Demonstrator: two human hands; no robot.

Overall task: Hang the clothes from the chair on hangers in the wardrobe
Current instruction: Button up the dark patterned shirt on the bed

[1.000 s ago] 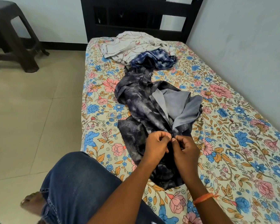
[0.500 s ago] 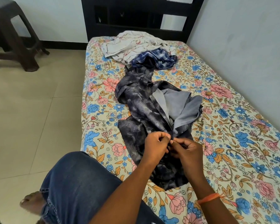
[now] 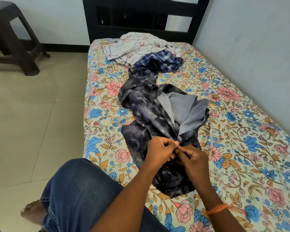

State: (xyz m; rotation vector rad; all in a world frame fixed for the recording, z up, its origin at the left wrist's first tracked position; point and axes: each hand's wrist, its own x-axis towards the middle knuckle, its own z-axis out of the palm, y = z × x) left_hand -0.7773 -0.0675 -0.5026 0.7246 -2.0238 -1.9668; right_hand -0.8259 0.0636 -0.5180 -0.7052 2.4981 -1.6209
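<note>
Both the left hand (image 3: pixel 159 150) and right hand (image 3: pixel 192 158) pinch the dark shirt's (image 3: pixel 144 111) front edges on the bed (image 3: pixel 241 131); undo buttons gently, fabric flat.

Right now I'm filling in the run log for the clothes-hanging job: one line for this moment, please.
stage: shirt front being worked at placket | left hand: pinches dark shirt | right hand: pinches same shirt | on bed | no hanger in view
</note>
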